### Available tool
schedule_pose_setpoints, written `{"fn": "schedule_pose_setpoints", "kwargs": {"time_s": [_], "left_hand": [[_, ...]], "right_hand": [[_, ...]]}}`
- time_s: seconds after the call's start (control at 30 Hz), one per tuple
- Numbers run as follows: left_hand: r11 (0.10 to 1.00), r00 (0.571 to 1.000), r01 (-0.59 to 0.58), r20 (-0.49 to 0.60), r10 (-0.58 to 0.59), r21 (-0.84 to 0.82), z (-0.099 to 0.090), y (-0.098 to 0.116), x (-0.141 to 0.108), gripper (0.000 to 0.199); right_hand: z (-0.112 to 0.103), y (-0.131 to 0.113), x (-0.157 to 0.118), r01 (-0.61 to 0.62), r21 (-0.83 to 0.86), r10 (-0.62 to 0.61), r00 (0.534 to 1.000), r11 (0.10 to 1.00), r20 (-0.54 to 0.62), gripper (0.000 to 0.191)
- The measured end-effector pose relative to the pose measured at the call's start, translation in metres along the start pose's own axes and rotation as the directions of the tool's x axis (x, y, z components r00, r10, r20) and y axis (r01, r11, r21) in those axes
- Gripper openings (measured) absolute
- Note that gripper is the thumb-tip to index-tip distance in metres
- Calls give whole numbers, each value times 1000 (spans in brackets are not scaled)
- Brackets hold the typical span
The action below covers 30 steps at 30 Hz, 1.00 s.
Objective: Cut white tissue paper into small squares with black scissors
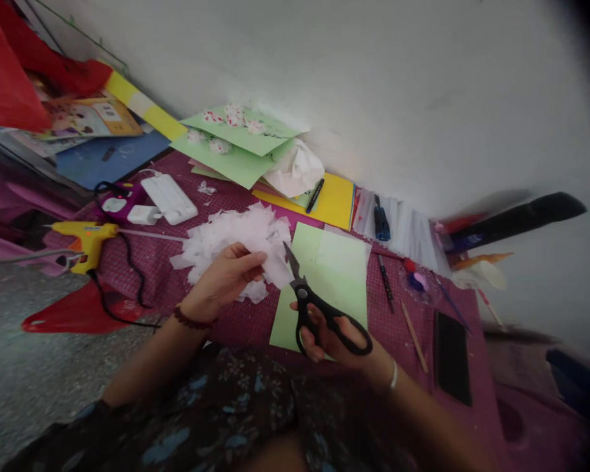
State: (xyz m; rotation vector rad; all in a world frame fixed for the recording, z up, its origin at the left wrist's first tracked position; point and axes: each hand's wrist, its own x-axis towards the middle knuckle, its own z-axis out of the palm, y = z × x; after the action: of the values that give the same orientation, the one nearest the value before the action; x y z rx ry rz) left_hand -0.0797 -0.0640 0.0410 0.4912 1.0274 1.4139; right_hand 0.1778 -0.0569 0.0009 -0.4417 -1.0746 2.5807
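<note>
My left hand pinches a piece of thin white paper between thumb and fingers. Black-handled scissors are in my right hand, with its fingers through the handle loops. The blades point up and away, close beside the right edge of the white piece; whether they touch it I cannot tell. Just beyond my left hand lies a loose heap of white paper pieces. Under the scissors a light green sheet rests on the purple checked tabletop.
A yellow glue gun and a white power bank lie at the left. Green cards with white-and-red flowers stand at the back. On the right are a black phone, a pencil and a pen.
</note>
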Motion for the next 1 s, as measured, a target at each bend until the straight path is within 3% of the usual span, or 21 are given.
{"fn": "schedule_pose_setpoints", "kwargs": {"time_s": [0.13,0.27,0.47,0.63,1.0], "left_hand": [[999,998,-4,62,1,54,0,-4,-1,26],[997,998,14,56,-19,74,-1,-10,0,25],[997,996,22,85,-28,69,-7,-10,3,19],[978,966,80,227,-125,195,-9,-9,2,16],[959,943,71,294,-153,273,6,-24,-5,18]], "right_hand": [[-6,5,0,-55,32,54,999,998,6,75],[-6,5,-1,-73,50,72,997,996,25,75],[-8,4,-8,-120,-5,120,992,993,-37,79],[-11,6,-8,-108,20,109,994,994,-8,82],[0,14,4,-54,127,52,998,990,23,68]]}}
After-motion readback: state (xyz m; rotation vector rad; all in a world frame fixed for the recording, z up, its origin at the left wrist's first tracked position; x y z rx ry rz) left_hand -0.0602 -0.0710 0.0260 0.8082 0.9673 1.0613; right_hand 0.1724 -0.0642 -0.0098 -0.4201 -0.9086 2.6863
